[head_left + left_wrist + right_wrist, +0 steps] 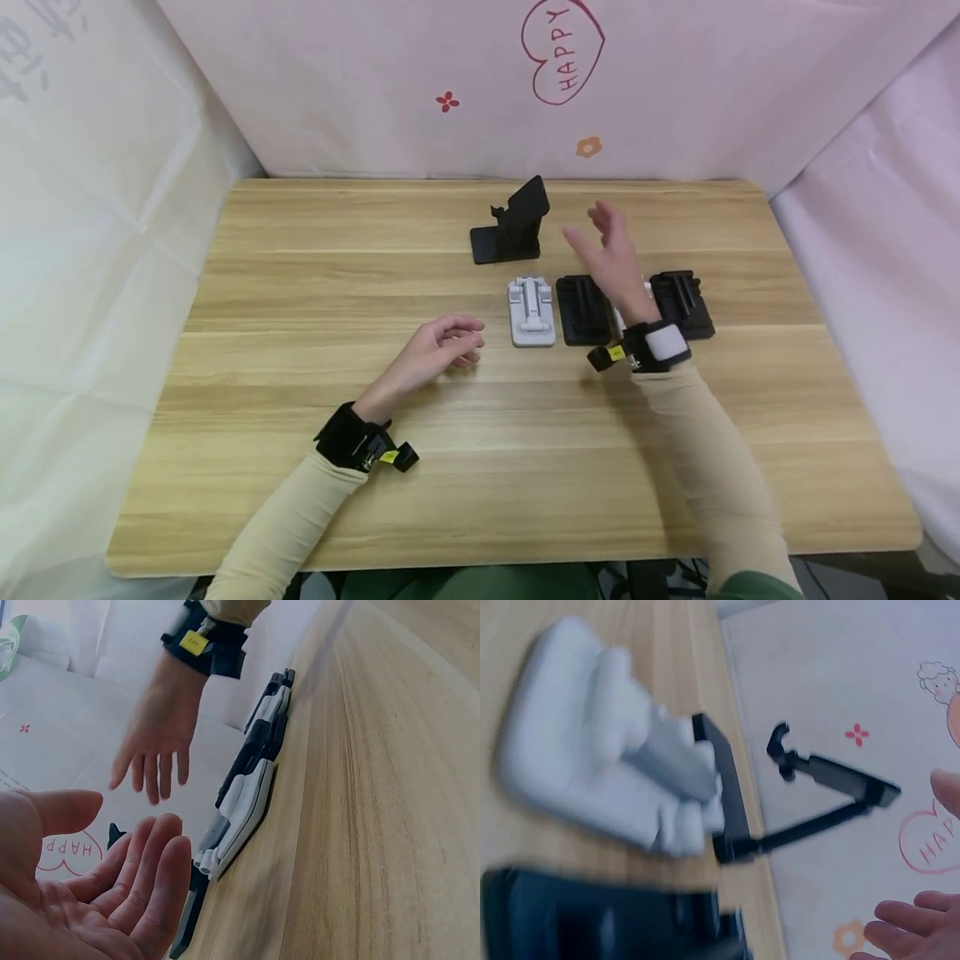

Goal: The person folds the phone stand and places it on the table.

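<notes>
A black phone stand (520,227) stands unfolded near the back of the table, its upper plate tilted. In front of it lies a row of folded phone stands: a white one (532,325), a black one (579,315), another white one mostly hidden under my right forearm, and a black one (682,307) at the right end. My right hand (617,262) hovers above the row, fingers extended, holding nothing, to the right of the unfolded stand. Left of the nearest white stand, my left hand (442,343) is held over the table with loosely bent fingers and nothing in them.
The wooden table (300,283) is backed by a pale sheet (360,92) with a heart drawing and small flowers. White sheets also hang at both sides. Each wrist wears a black strap with a small camera.
</notes>
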`<state>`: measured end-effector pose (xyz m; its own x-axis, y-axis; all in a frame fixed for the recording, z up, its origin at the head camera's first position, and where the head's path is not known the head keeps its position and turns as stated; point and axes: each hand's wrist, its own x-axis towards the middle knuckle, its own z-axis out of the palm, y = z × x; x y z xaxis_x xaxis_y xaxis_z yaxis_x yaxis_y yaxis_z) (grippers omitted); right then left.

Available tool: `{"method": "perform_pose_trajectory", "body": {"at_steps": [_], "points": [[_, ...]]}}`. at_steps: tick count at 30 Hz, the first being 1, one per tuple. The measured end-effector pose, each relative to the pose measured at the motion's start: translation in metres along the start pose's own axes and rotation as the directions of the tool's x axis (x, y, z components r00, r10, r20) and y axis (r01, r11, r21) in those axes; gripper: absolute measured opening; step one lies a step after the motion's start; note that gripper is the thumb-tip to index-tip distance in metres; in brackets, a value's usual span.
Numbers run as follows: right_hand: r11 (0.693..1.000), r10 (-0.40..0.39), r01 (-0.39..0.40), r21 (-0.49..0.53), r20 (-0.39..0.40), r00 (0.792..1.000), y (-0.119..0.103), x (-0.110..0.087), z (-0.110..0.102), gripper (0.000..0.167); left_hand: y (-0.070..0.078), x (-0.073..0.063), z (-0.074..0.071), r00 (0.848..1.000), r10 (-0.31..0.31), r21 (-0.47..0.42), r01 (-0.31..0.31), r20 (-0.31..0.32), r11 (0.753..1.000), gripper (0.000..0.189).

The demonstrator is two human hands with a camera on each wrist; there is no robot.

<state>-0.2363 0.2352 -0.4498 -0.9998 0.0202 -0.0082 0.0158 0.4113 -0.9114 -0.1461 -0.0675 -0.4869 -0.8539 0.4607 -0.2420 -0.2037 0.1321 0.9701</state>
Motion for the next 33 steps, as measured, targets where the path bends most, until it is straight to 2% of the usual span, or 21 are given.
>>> {"method": "perform_pose_trajectory", "body": {"at_steps": [5,10,18,26,33], "points": [[1.000,0.005,-0.007,0.028,0.084,0.996,-0.009,0.017,0.022,0.093,-0.001,-0.001,0.001,1.000,0.003,0.004,-0.003,-0.001,1.000,0.039],[0.995,0.041,-0.051,0.082,0.126,0.991,-0.014,0.023,0.038,0.096,-0.001,-0.002,0.000,1.000,0.011,0.003,-0.011,0.003,1.000,0.040],[0.983,0.068,-0.087,0.163,0.122,0.990,-0.010,0.035,0.055,0.093,-0.001,-0.002,0.000,1.000,0.011,-0.001,-0.011,0.010,1.000,0.038],[0.979,0.078,-0.096,0.178,0.105,0.991,-0.007,0.044,0.065,0.079,-0.002,-0.002,0.000,1.000,0.030,0.008,-0.031,0.007,1.000,0.039],[0.968,0.079,-0.103,0.227,0.114,0.990,-0.001,0.049,0.067,0.069,-0.003,-0.002,0.001,1.000,0.023,0.004,-0.023,0.010,1.000,0.038]]}}
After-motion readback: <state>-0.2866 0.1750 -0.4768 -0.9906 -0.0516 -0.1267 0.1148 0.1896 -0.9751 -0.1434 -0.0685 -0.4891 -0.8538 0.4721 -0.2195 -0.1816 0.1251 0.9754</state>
